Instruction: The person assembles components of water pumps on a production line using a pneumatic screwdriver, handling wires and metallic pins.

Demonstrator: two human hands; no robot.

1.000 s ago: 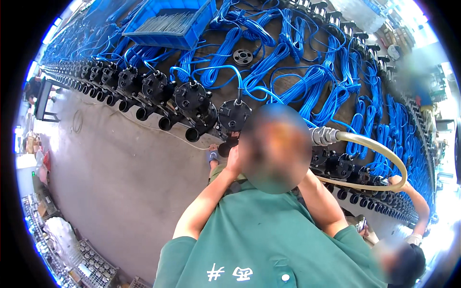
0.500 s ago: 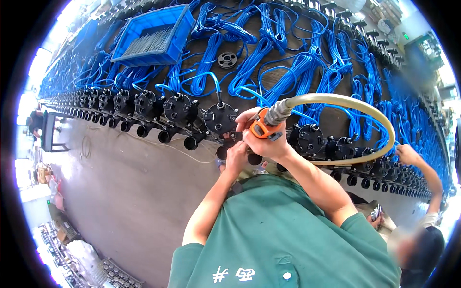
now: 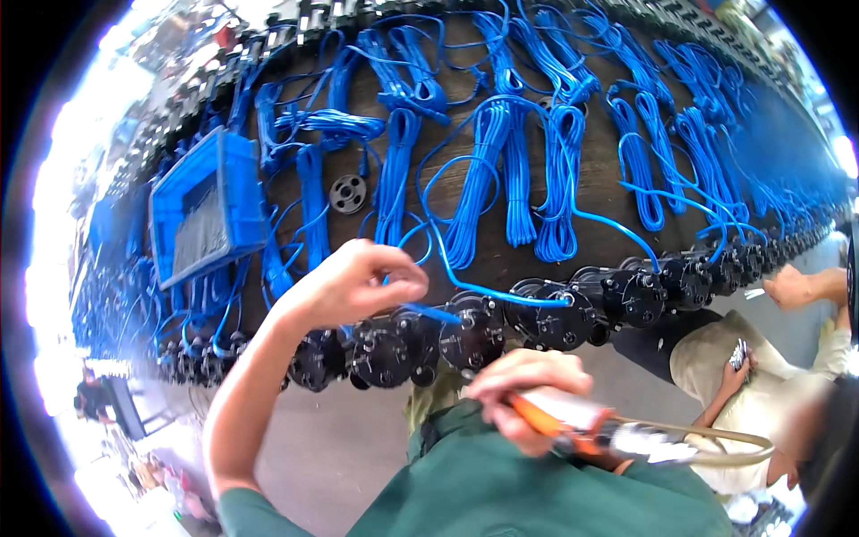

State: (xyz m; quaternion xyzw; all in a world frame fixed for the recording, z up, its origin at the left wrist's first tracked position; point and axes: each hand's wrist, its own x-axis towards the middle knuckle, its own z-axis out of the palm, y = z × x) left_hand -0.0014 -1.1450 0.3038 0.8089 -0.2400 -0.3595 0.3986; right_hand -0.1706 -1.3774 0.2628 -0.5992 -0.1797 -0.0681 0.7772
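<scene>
blue tube (image 3: 501, 294): a thin line running from the left hand's fingertips out to the right, along the row of black units, then curving up toward the coiled bundles; its long axis here lies roughly left to right, slightly downhill toward the right.
black unit (image 3: 472, 333): round dark housing at the near edge of the table, directly under the tube's held end; like ones stand touching on either side in one long row.
left hand (image 3: 351, 285): above and just left of that unit, grip pinched on the tube's end between thumb and fingertips, forearm coming up from the lower left.
right hand (image 3: 528, 398): below the row, nearer the body, grip wrapped tight around the orange-handled tool (image 3: 573, 428).
tool lie: long axis left to right, tip end toward the left and hidden in the fist, a pale hose (image 3: 716, 438) trailing off right.
which hand is nearer: the left is at the unit; the right sits just below it, apart.
table (image 3: 599, 192): dark top carrying hanks of blue tubing, a blue crate (image 3: 208, 210) at left.
co-worker's hand (image 3: 792, 286): far right, well apart.
</scene>
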